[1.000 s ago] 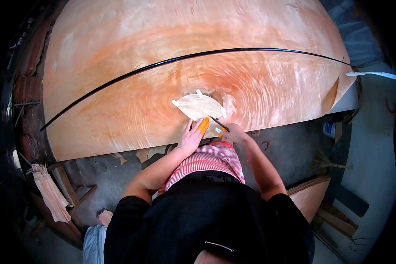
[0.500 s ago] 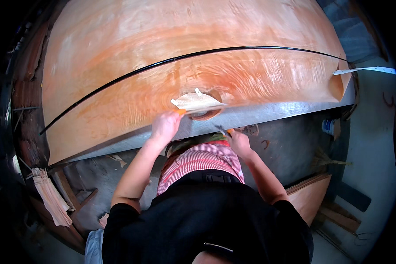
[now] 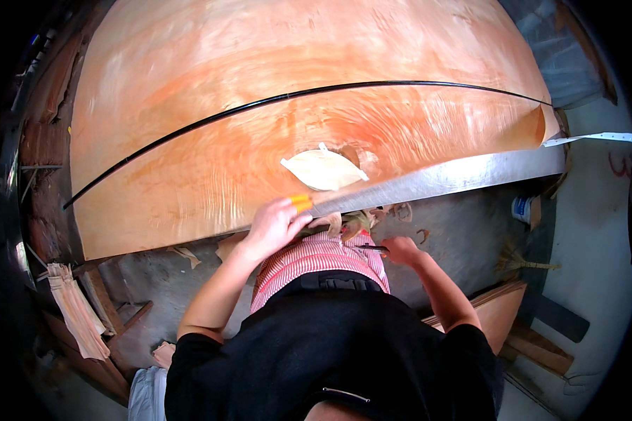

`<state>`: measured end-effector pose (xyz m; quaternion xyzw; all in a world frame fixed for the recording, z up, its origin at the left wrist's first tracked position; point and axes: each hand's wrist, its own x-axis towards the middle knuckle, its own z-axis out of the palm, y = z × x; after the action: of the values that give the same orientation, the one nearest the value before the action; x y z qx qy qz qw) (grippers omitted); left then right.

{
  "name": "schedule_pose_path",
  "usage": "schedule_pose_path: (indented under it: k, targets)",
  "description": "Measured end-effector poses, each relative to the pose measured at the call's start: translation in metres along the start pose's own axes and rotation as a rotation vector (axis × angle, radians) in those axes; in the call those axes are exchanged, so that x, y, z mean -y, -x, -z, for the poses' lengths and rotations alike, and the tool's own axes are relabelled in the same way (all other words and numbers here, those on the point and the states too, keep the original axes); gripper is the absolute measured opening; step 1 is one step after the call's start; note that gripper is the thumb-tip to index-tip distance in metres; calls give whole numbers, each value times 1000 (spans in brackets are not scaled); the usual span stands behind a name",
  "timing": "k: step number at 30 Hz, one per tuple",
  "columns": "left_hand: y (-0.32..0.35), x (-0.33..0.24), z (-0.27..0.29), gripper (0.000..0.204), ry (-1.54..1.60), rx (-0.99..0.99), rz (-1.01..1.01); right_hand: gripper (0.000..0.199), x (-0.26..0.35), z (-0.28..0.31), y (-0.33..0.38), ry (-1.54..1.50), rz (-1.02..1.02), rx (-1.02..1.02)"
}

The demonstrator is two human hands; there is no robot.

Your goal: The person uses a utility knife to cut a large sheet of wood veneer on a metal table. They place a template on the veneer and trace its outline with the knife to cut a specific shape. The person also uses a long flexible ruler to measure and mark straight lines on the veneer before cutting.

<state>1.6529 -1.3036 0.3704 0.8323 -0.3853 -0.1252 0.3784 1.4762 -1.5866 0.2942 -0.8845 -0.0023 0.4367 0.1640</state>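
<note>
While left hand (image 3: 275,223) is touching broad tan veneer sheet (image 3: 189,161) mid-frame, grip unclear, right hand (image 3: 402,250) is clasping slim dark tool (image 3: 375,248) below centre.

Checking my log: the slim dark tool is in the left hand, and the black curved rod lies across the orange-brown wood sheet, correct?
Not the left hand: the head view shows the slim dark tool in the right hand.

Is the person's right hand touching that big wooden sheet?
Apart. The head view shows the right hand well below the wooden sheet, with grey floor and a silvery strip between them.
</note>
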Motion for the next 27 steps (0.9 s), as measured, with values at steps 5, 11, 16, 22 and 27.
schedule_pose_path:
  k: [5,11,16,22,27]
  targets:
    - [78,51,-49,31,396,338,705,21,-8,-18,0,-650,-5,-158]
    - [150,130,-81,45,1599,-473,1416,16,-21,-17,-21,-1444,-167,-412]
    - [159,146,-62,31,1752,-878,1262,9,-34,10,-24,-1798,-161,-699]
    - [156,153,-50,26,1699,-814,1299,13,-52,28,-34,-1850,-283,-884]
    - [158,139,-45,25,1458,-756,1240,13,-66,19,-36,-1728,-342,-914]
